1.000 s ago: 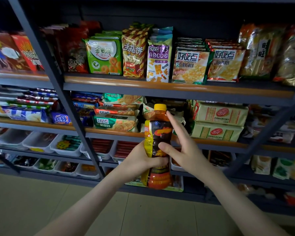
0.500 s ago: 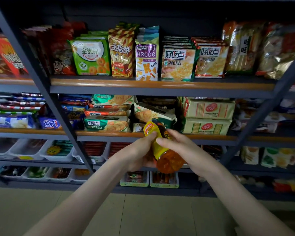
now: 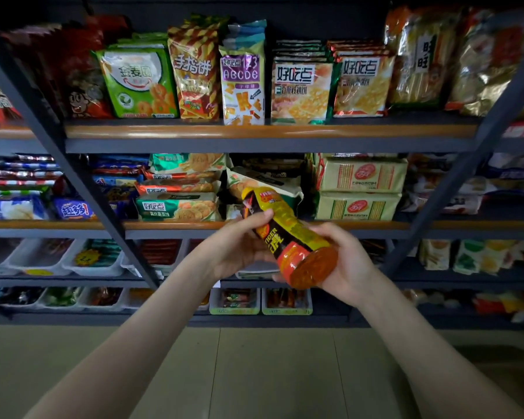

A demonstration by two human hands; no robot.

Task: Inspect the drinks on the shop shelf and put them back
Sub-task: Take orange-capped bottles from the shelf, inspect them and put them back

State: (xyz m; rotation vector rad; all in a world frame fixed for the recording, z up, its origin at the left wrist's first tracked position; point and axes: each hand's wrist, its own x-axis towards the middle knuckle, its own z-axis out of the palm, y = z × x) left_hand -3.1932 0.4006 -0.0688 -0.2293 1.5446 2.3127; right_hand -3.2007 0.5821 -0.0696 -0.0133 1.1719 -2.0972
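Drink bottle (image 3: 288, 237) held in the air in front of the middle shelf (image 3: 176, 225), tilted with its base toward the camera. Left hand (image 3: 239, 252) wraps the labelled waist, thumb on top. Right hand (image 3: 347, 263) curls round the base end. Looks full, so probably fairly heavy; rigid plastic with a slick, glossy sleeve. Best gripped at the waist with the base supported.

Showing "TIGER" in capitals on the black-and-yellow label of the tilted orange plastic drink bottle (image 3: 288, 237). Along the wooden-edged top shelf (image 3: 194, 131), left to right, displaying "金麦圆" on the green-and-white foil snack bag (image 3: 136, 80), "手指饼" on the red-and-gold striped bag (image 3: 194, 71), "ABCDE" and "123" on the white-and-purple biscuit bag (image 3: 243, 86), and "好吃点" on the green-edged cracker pack (image 3: 300, 89) and the red-edged cracker pack (image 3: 360, 83) beside it. Repeating "好吃点" on the flat green biscuit pack (image 3: 176, 205) in the row below.
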